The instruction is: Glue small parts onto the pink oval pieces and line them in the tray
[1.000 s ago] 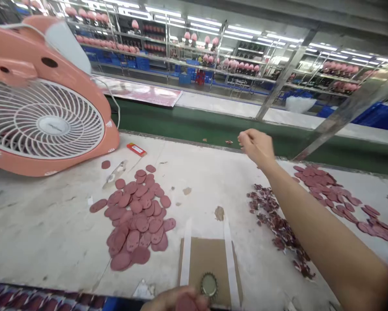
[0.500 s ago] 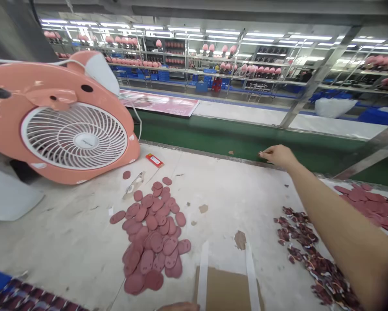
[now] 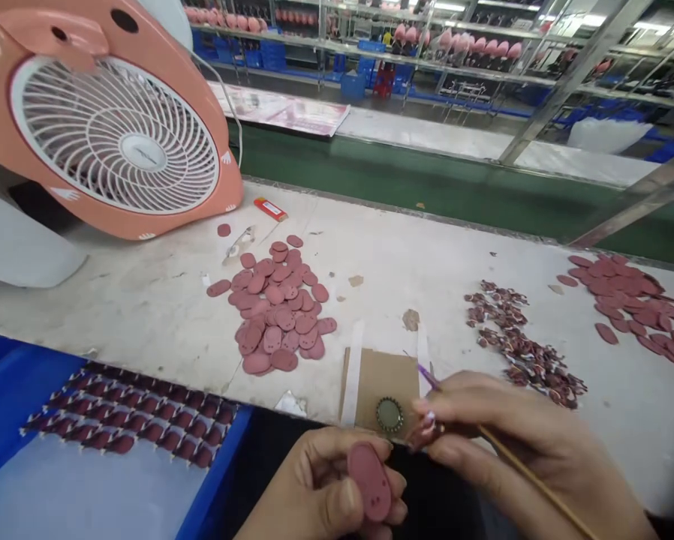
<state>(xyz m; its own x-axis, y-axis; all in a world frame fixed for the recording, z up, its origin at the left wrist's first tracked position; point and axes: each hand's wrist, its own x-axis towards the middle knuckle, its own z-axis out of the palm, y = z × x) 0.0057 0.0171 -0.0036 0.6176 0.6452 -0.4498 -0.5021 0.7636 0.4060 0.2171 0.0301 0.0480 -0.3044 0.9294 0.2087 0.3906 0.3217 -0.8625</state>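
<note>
"At the bottom centre of the frame, what does the left hand (image 3: 323, 484) have?"

"A pink oval piece (image 3: 369, 480), pinched between thumb and fingers, with what looks like another edge beneath it. If the thumb presses unevenly, the pieces could slide apart and fall past the near edge of the worktop (image 3: 393, 247)."

"And the right hand (image 3: 506, 412), at the lower right?"

"It grasps two things: a small dark reddish piece (image 3: 425, 431) at the fingertips and a thin brush-like tool (image 3: 429, 377), purple near its front. Sharing one grip might loosen either; squeezing to steady the tool could make the little piece twist or spring out."

"Anything else at risk?"

"The crimped round cap (image 3: 389, 415) on the cardboard (image 3: 379, 375), lower centre. It sits just beside those fingers, so a stray knuckle could knock it. I can't tell what it contains."
</note>
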